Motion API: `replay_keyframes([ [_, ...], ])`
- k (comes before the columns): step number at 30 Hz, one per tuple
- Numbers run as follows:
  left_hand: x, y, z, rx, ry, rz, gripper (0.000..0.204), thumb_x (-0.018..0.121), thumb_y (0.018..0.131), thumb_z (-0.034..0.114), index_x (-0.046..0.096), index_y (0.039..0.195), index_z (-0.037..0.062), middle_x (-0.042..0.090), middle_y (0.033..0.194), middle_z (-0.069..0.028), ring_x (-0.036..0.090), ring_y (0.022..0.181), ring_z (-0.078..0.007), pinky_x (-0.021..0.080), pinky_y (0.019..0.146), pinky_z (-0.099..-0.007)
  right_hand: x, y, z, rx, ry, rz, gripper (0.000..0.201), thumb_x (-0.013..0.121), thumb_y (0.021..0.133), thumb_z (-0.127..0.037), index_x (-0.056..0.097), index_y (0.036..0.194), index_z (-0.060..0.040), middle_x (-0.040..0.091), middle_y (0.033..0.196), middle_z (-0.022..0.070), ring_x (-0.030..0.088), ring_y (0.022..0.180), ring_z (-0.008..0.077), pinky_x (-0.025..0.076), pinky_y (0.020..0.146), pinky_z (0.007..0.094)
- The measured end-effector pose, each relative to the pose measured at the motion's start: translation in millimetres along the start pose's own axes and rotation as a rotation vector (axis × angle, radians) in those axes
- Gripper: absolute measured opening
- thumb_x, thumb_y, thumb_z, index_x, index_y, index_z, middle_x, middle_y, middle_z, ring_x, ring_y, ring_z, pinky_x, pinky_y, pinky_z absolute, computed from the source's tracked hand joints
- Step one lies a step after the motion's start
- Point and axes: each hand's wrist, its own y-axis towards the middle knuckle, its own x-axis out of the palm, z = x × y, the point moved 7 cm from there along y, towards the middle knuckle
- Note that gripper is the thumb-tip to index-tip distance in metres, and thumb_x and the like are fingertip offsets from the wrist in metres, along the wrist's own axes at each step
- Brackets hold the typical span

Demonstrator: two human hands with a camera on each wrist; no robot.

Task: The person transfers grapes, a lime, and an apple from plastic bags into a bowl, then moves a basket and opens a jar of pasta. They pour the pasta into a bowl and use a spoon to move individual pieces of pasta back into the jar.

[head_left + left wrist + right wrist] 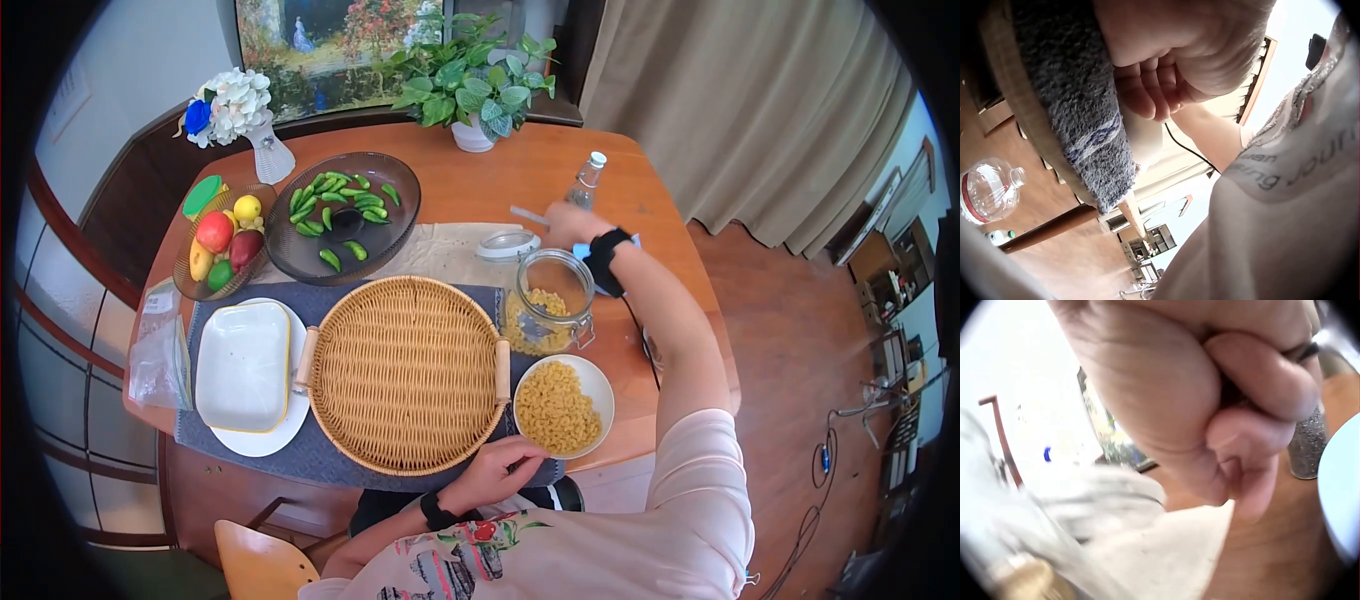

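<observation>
Head cam has the right hand (568, 224) out by the glass bottle (586, 180), its grip clamped on a thin grey utensil (526, 214), most of it hidden by the fingers. Left hand's (495, 472) grip is slack, fingers loosely curled, just beside the white bowl (605, 402) of pasta on the desk (640, 400), near the glass jar (577, 292). Only the left wrist cam catches a clear plastic bottle (991, 190); the right one crops a pale blue round thing (1342, 481).
</observation>
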Motion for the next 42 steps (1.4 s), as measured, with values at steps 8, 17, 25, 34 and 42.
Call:
replay_keyframes([
  [8,1,0,2,0.009,-0.012,0.016,0.008,0.057,0.079,0.0,0.06,0.087,-0.0012,0.061,0.08,-0.0113,0.06,0.072,-0.0204,0.048,0.064,-0.0273,-119,-132,-14,-0.067,0.373,0.247,0.011,0.059,0.075,-0.013,0.06,0.074,-0.0019,0.06,0.066,0.0016,0.055,0.061,0.0089,0.044,0.057,0.0237],
  [17,2,-2,3,0.054,-0.002,0.003,0.011,0.057,0.078,-0.001,0.062,0.088,-0.0005,0.061,0.079,-0.0087,0.058,0.067,-0.0137,0.046,0.061,-0.0234,7,-242,-46,-0.055,0.386,0.248,0.015,0.059,0.073,-0.016,0.059,0.081,-0.0037,0.061,0.068,0.0155,0.06,0.065,0.0322,0.047,0.061,0.0388],
  [25,4,-5,-2,0.039,-0.008,-0.006,0.01,0.057,0.08,0.0,0.061,0.089,-0.0009,0.06,0.081,-0.0094,0.058,0.067,-0.0144,0.046,0.06,-0.0229,21,-280,-37,0.048,0.559,0.477,0.02,0.049,0.085,-0.012,0.057,0.098,-0.0001,0.061,0.083,0.017,0.06,0.077,0.0244,0.046,0.07,0.0323],
  [34,5,-7,-7,0.007,-0.013,-0.007,0.011,0.057,0.08,-0.001,0.061,0.09,-0.0012,0.06,0.083,-0.0094,0.058,0.067,-0.0138,0.047,0.061,-0.0228,-13,-369,-25,0.155,0.691,0.832,0.035,0.032,0.095,-0.025,0.056,0.095,0.0004,0.053,0.068,0.0073,0.053,0.058,0.0138,0.043,0.055,0.0261],
  [42,5,-7,-4,0.002,0.008,-0.013,0.011,0.057,0.08,-0.001,0.061,0.09,-0.0011,0.061,0.084,-0.01,0.058,0.067,-0.0141,0.047,0.06,-0.0226,87,-349,-5,0.185,1.458,1.087,0.024,0.039,0.095,-0.024,0.049,0.087,-0.0029,0.046,0.065,0.0029,0.049,0.053,0.0116,0.04,0.045,0.0212],
])
